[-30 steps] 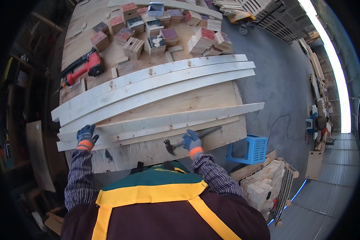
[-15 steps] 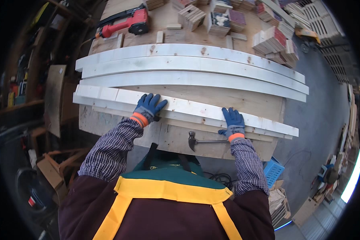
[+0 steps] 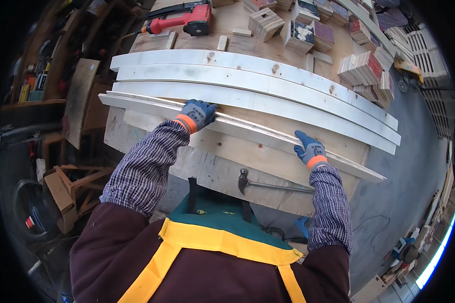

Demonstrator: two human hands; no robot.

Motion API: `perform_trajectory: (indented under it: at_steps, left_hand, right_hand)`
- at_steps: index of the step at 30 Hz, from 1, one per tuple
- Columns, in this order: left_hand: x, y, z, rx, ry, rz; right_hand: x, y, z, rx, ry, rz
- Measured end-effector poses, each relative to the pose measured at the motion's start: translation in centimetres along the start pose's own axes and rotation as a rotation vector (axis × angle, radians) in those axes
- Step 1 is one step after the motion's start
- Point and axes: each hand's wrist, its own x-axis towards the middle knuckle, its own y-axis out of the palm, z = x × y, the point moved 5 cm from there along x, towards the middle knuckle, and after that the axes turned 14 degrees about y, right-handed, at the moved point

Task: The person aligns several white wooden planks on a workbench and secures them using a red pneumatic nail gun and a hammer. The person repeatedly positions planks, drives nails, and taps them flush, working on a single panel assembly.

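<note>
Both my hands wear blue work gloves with orange cuffs. Across the workbench a pair of long pale wooden boards [image 3: 258, 130] is tilted up, with their narrow edges facing up. My left hand [image 3: 199, 114] is closed over the top edges left of the middle, its fingertips hidden behind the wood. Toward the right end my right hand [image 3: 311, 147] grips the same boards, thumb and fingers on either side of the edge. Just beyond lie three white-faced boards [image 3: 258, 98] side by side. A claw hammer [image 3: 273, 185] rests near the bench's front edge, below my right hand.
A red nail gun [image 3: 184, 21] lies at the bench's far left. Several stacked plywood blocks [image 3: 265, 24] stand along the far side and right. Small wood strips [image 3: 222, 43] lie between. Cluttered shelving [image 3: 60, 55] is at the left, and a pallet truck [image 3: 408, 70] at the far right.
The boards under my hands have gone from lying flat, wide face up, to tilted on edge. My fingers have moved from resting flat to gripping. The view has shifted slightly.
</note>
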Motion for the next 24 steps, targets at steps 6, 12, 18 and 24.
perform_trajectory:
  at_steps: [6,12,18,24]
  left_hand:
    - [0.0,-0.9,0.4,-0.157,0.008,-0.029]
    - [0.6,-0.5,0.0,-0.098,0.063,0.023]
    - [0.8,-1.1,0.3,-0.145,0.069,-0.008]
    - [-0.4,-1.5,0.3,-0.142,0.076,-0.038]
  right_hand:
    - [1.6,0.9,-0.3,0.018,0.013,0.031]
    - [1.5,0.9,-0.9,0.116,-0.024,-0.016]
    - [1.5,0.9,-0.4,0.144,-0.064,-0.055]
    - [2.0,2.0,-1.4,0.260,-0.011,0.025]
